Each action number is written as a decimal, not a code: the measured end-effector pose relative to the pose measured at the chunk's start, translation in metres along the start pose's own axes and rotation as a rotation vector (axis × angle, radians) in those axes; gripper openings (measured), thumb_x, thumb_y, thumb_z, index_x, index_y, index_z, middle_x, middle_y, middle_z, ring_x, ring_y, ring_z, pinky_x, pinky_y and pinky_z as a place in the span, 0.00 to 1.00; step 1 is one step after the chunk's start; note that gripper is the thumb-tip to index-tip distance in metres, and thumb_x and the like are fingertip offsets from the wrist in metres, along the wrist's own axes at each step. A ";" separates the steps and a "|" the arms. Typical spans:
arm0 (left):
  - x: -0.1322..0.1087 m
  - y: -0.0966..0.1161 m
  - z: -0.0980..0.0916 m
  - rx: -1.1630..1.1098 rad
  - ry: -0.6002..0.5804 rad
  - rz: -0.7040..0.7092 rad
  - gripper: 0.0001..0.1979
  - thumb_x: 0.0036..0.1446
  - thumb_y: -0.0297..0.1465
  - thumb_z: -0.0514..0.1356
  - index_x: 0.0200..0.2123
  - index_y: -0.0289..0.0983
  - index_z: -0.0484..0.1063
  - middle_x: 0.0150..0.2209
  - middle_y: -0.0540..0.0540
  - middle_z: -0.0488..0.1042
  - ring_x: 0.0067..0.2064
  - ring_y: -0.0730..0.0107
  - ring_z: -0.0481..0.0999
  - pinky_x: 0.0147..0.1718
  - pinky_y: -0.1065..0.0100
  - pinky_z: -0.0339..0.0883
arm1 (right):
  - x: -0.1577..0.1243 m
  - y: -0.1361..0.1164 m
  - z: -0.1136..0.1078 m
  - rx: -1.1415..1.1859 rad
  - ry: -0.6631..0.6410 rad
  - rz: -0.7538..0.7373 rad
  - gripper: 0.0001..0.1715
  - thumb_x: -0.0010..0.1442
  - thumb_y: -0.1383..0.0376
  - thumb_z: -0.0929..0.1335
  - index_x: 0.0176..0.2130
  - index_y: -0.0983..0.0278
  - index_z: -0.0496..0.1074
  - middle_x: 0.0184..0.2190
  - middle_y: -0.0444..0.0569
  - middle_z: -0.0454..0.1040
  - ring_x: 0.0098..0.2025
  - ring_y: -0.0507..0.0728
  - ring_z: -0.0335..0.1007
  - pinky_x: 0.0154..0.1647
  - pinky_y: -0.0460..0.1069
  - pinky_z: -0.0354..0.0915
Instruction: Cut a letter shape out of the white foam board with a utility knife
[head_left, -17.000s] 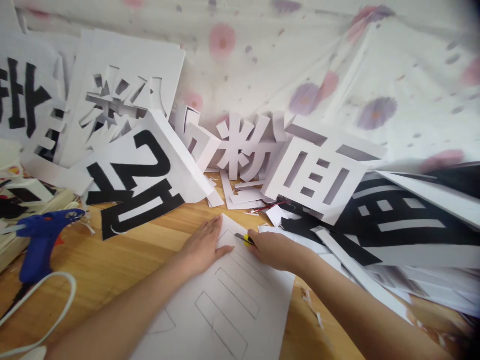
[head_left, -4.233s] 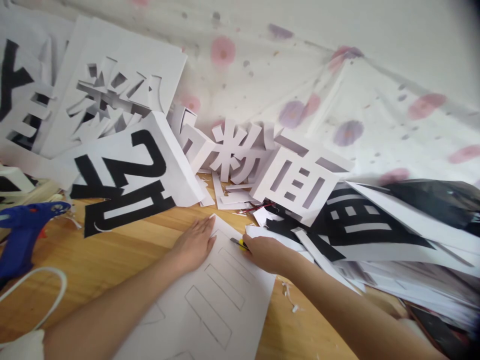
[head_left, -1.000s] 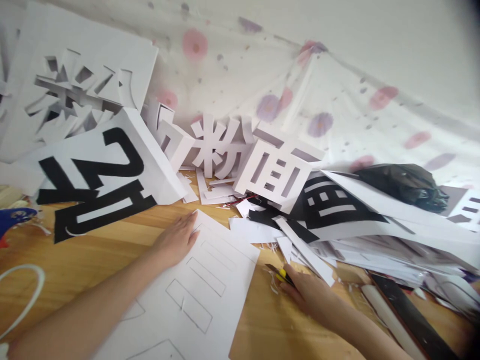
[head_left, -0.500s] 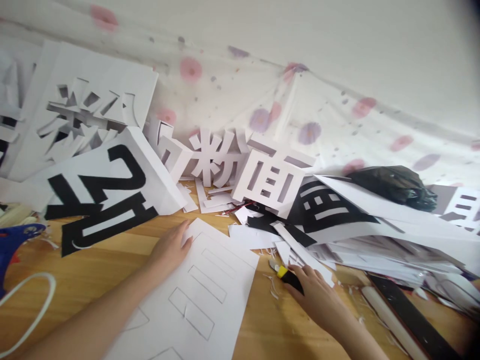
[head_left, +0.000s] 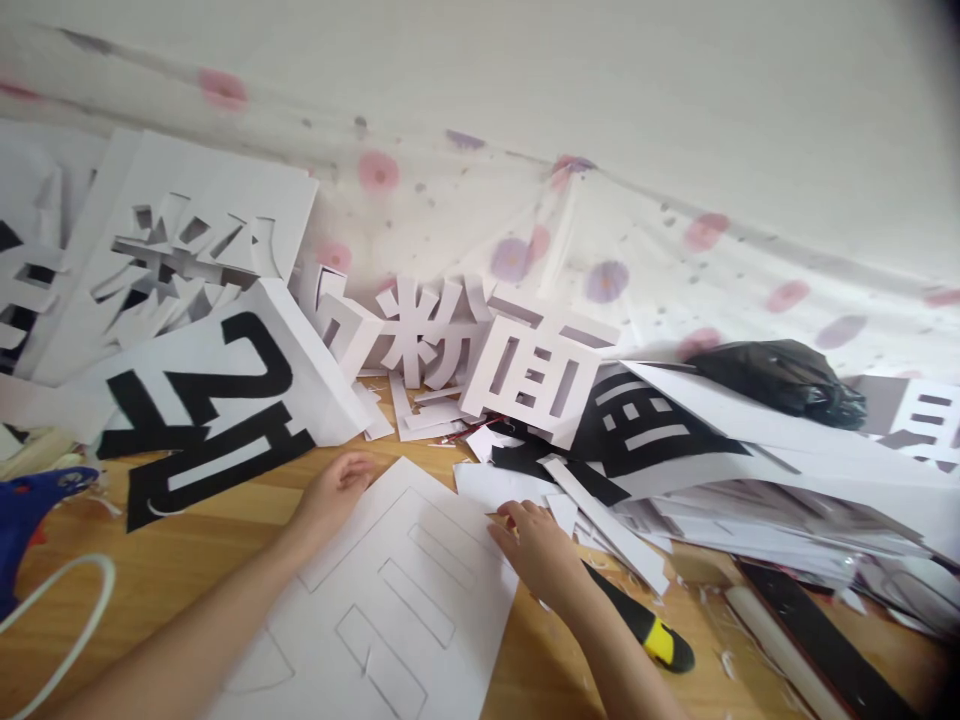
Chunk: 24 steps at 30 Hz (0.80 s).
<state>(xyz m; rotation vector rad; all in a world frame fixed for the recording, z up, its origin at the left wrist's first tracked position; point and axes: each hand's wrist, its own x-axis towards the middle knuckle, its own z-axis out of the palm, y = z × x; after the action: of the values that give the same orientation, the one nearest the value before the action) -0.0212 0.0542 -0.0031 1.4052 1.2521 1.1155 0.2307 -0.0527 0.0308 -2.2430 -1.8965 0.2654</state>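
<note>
My left hand (head_left: 339,492) is at the upper left edge of a white sheet (head_left: 457,640) marked with drawn outlines of bars and other shapes. Its fingers are loosely bent and apart, with nothing seen between them. My right hand (head_left: 534,545) is closed around a black-and-yellow utility knife (head_left: 660,640), over the sheet's upper right edge. The knife's rear end sticks out past my right wrist, and its middle is hidden by the hand. A thin tip shows at the fingertips, too small to make out clearly.
White box-shaped characters (head_left: 525,375) stand at the back. Black-and-white lettered sheets lie left (head_left: 217,410) and right (head_left: 652,420), beside a black plastic bag (head_left: 780,380). Paper strips (head_left: 607,525) and scraps litter the wooden table (head_left: 247,500). A blue tool (head_left: 30,520) is at far left.
The knife has turned about, its yellow end now pointing back toward me. My right hand has moved left to the sheet. My left fingers have curled back from the sheet's edge.
</note>
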 end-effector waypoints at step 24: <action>-0.044 0.069 0.017 0.520 -0.276 -0.028 0.32 0.48 0.48 0.57 0.55 0.44 0.56 0.51 0.41 0.69 0.53 0.53 0.67 0.44 0.60 0.63 | -0.015 -0.009 -0.018 0.454 -0.002 -0.021 0.09 0.60 0.56 0.56 0.37 0.58 0.55 0.20 0.38 0.63 0.26 0.54 0.61 0.28 0.47 0.51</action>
<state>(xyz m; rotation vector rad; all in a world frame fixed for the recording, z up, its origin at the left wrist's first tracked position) 0.0041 0.0055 0.0594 1.8439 1.4070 0.5627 0.2246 -0.0670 0.0509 -1.9169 -1.6523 0.6245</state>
